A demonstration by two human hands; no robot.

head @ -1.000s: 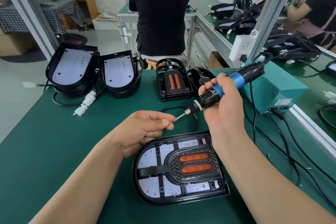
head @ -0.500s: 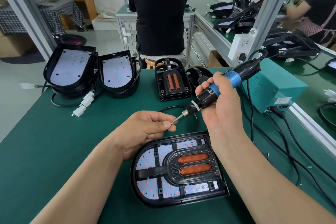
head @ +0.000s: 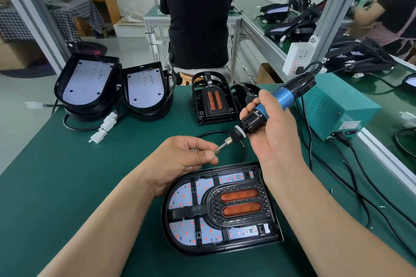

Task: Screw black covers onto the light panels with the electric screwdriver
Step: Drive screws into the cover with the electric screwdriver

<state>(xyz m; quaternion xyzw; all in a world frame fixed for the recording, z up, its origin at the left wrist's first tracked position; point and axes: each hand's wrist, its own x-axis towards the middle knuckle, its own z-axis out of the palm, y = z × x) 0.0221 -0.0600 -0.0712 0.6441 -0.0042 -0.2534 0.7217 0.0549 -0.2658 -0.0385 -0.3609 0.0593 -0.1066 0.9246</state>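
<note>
Right hand [head: 272, 132] grips the electric screwdriver [head: 270, 105] round its black-and-blue barrel, tilted, bit pointing down-left toward the left hand [head: 182, 159]. Left hand is curled, thumb pressed to forefinger right at the bit tip; a small silvery piece [head: 195, 150] shows pinched between its fingers, too small to tell what it is. Both hands are raised off the green table [head: 67, 175].

Directly below and between the 2 hands lies the light panel [head: 182, 198], flat, red LED dots showing. The black cover [head: 213, 200] with 2 orange bars sits on it; the right wrist crosses over its corner.

Beyond the hands: a stack of spare covers [head: 213, 105]. Beyond the left hand: 2 open panels [head: 87, 81] leaning side by side, white connectors [head: 105, 126] in front of them. Right of the right hand: a teal power box [head: 337, 108], black cables [head: 351, 177] trailing from it across the table.
</note>
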